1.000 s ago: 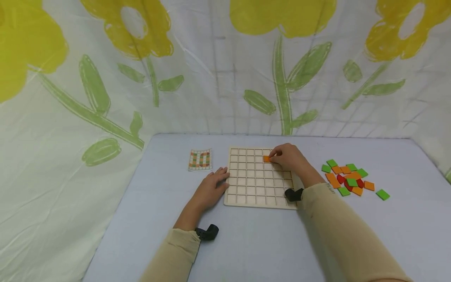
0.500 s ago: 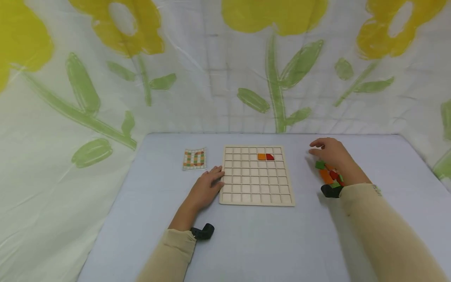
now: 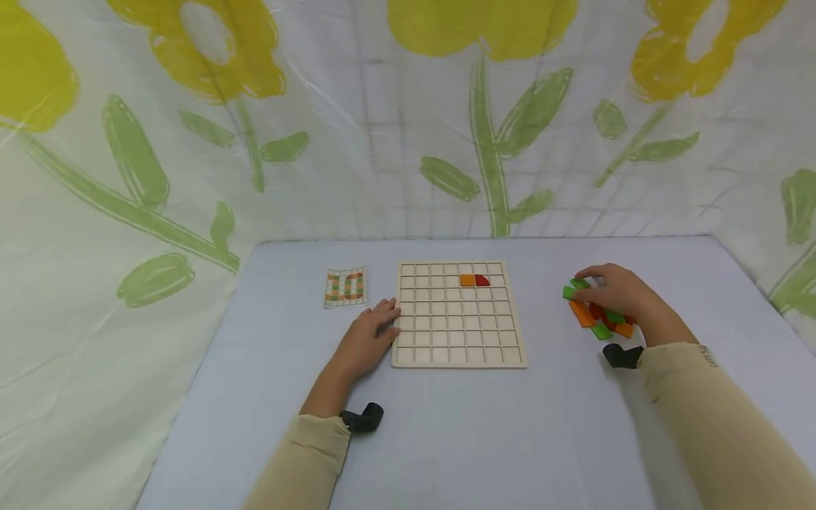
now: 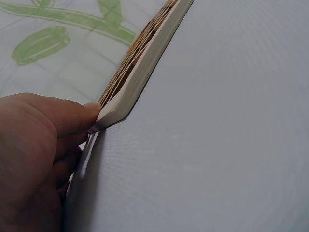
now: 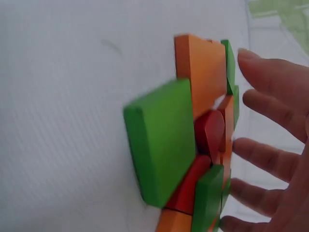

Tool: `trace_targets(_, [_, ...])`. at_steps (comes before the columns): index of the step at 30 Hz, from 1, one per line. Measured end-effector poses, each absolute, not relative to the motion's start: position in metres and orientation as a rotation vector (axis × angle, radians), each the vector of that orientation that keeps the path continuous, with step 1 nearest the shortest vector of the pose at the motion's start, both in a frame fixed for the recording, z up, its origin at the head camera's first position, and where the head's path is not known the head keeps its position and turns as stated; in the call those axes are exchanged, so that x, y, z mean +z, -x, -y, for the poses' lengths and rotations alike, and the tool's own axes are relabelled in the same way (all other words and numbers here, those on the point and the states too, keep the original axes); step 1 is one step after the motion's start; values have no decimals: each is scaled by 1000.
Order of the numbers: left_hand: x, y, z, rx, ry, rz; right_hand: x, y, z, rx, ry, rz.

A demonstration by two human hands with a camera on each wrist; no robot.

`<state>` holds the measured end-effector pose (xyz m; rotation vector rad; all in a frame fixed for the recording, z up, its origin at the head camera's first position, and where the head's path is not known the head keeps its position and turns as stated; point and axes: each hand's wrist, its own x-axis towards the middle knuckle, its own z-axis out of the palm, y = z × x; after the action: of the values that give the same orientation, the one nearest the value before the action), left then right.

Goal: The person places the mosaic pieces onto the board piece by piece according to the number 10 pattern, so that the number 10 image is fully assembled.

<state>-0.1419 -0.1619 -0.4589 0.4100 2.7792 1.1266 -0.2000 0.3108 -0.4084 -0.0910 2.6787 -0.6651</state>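
Right hand [image 3: 623,294]: fingers apart, shifted from gridded wooden board [image 3: 457,319] to green-orange-red tile pile [image 3: 583,314]; 2 tiles [image 3: 467,280] (orange, red) placed. Left hand [image 3: 363,341]: uncurled.

In the head view, bare tabletop [image 3: 472,439] gave passage at lower centre between the left sleeve [image 3: 309,457] and the right sleeve [image 3: 714,418]. A second lane was noted right of centre, between the grid board [image 3: 457,322] and the tile pile [image 3: 581,314]. The left hand [image 3: 365,341] obstructed the board's left edge; the right hand [image 3: 621,292] overhung the pile's upper right side.
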Motion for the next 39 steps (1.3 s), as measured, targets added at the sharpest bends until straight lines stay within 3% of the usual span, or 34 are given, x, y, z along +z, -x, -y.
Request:
trace_targets(20, [-460, 143, 162, 1143, -398, -2772, -416, 204, -289, -711, 269, -2801])
trace_targets(39, [-457, 141, 159, 1148, -374, -2777, -414, 209, -220, -945, 291, -2799])
